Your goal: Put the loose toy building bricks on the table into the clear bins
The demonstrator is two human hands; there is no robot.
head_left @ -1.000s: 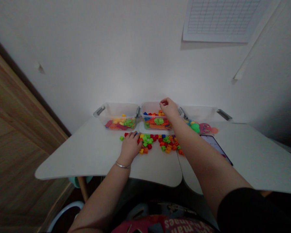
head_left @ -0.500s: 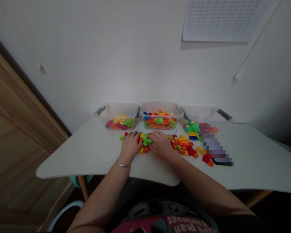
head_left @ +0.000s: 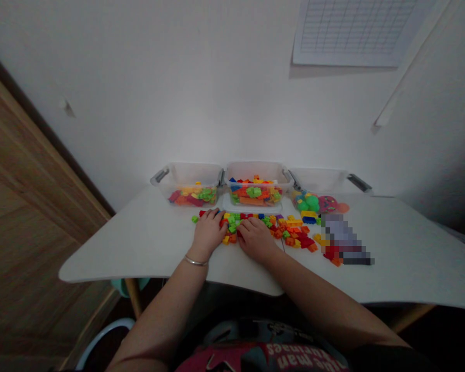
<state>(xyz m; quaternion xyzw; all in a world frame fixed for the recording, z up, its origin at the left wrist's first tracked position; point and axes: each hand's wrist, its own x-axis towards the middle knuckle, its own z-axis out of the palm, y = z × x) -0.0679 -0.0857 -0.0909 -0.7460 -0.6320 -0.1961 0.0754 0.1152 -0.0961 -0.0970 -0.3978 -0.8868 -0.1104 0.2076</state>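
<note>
A scatter of small coloured building bricks (head_left: 290,232) lies on the white table (head_left: 139,243) in front of three clear plastic bins. My left hand (head_left: 208,232), with a thin bracelet at the wrist, rests palm down on the left end of the scatter, fingers curled over bricks. My right hand (head_left: 256,238) lies beside it, fingers bent onto the green and red bricks (head_left: 232,223) between the two hands. What each hand grips is hidden under the fingers. The left bin (head_left: 189,178) and the middle bin (head_left: 256,173) hold mixed bricks.
A third bin (head_left: 325,181) at the right holds round green and pink toys. A blurred-out flat object (head_left: 346,243) lies right of the bricks. A wall stands right behind the bins; a wooden panel runs along the left. The table's front edge curves near my body.
One second ago my right hand was up over the middle bin; it came down to the bricks beside my left hand. My left hand has stayed put.
</note>
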